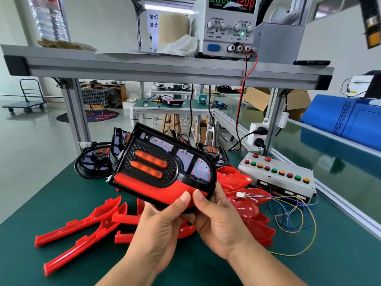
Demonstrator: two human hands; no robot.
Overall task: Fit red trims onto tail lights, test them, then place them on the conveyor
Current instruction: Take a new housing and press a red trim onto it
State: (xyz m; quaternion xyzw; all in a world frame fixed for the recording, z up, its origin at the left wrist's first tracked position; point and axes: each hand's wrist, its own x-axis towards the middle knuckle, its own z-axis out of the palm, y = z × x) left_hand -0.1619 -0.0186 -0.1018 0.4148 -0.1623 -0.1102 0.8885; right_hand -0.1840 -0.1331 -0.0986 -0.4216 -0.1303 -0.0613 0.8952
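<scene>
Fitting is looking nearly done: left hand [162, 228] and right hand [218, 221] are both gripping the tail light [156, 162] near centre, thumbs pressing the red trim [144, 185] along its lower edge. Testing at the three-o'clock button box [276, 174] and conveyor [299, 141] placement are remaining.

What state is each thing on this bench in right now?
Tail light: held up, tilted, red trim on its lower edge.
Left hand: grips the tail light's lower edge.
Right hand: grips it too.
Power supply: on, display lit.
Loose trims: lying on the mat.
White plug: lying unconnected.
</scene>
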